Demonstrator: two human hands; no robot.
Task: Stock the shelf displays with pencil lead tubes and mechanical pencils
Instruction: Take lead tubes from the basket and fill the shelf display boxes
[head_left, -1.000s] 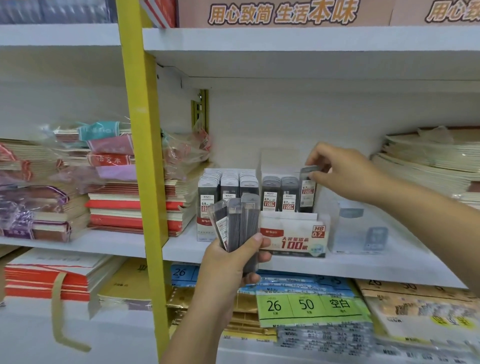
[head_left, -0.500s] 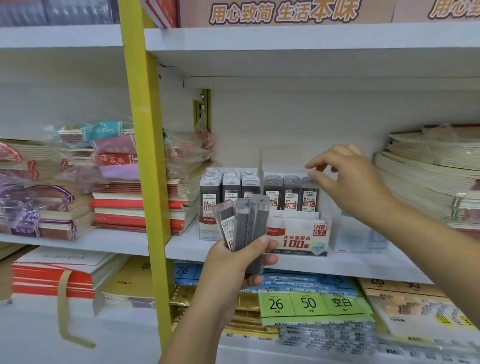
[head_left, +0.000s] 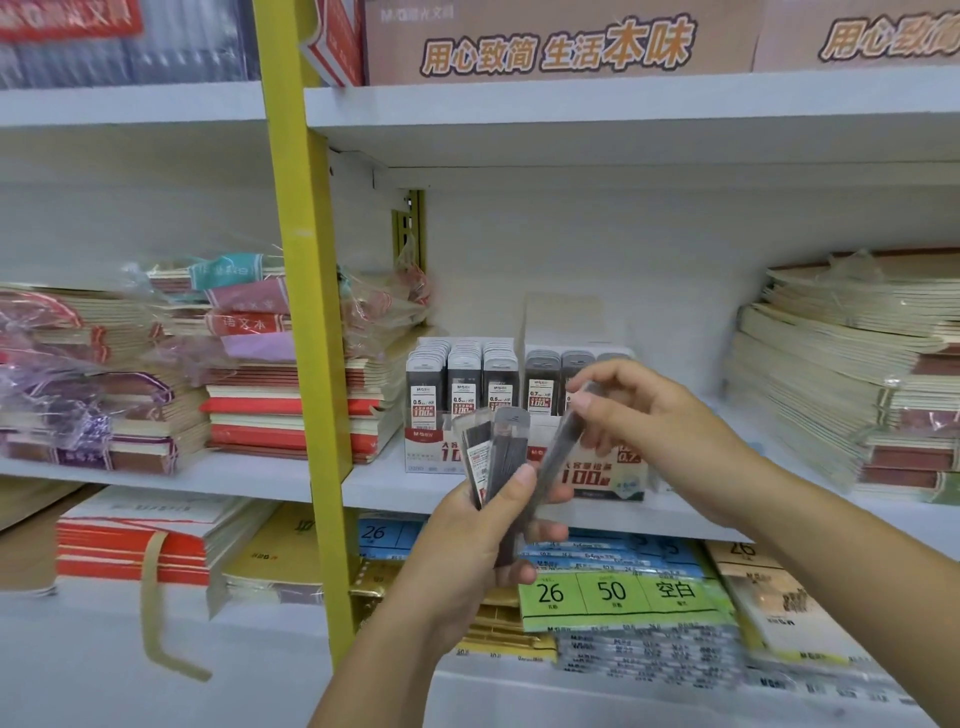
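Note:
My left hand grips a fan of dark pencil lead tubes in front of the middle shelf. My right hand pinches the top of one more lead tube at the right side of that fan, tilted. Behind the hands stand two white display boxes: the 0.5 box packed with tubes, and the 0.7 box with a front row of tubes, partly hidden by my right hand.
A yellow upright post stands left of the boxes. Stacks of wrapped notebooks fill the shelf to the left, and cream notebooks pile up on the right. Paper packs with green labels lie on the lower shelf.
My right hand left the 0.7 box, came down and left to the bundle, and now pinches a tube there. The view has tilted slightly.

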